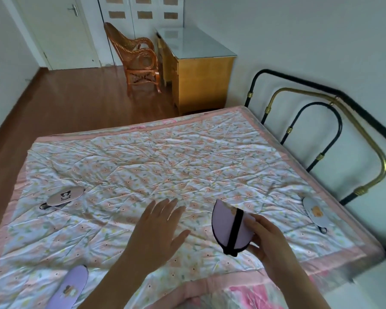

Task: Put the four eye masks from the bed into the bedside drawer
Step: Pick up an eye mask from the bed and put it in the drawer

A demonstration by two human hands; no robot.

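Mask held over the quilted bed [187, 157].
Right hand [267, 237] fingers are pinched on a soft lilac eye mask [223, 226]; left hand [158, 228] fingers are spread wide, empty.

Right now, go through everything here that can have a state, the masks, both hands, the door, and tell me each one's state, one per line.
Lilac eye mask: held in the right hand, strap side up, lifted off the bed.
Pink panda eye mask: lying on the quilt, untouched.
Purple eye mask: lying on the quilt, near edge.
White eye mask: lying near the headboard side.
Right hand: gripping the lilac mask.
Left hand: open, empty.
Door: closed.
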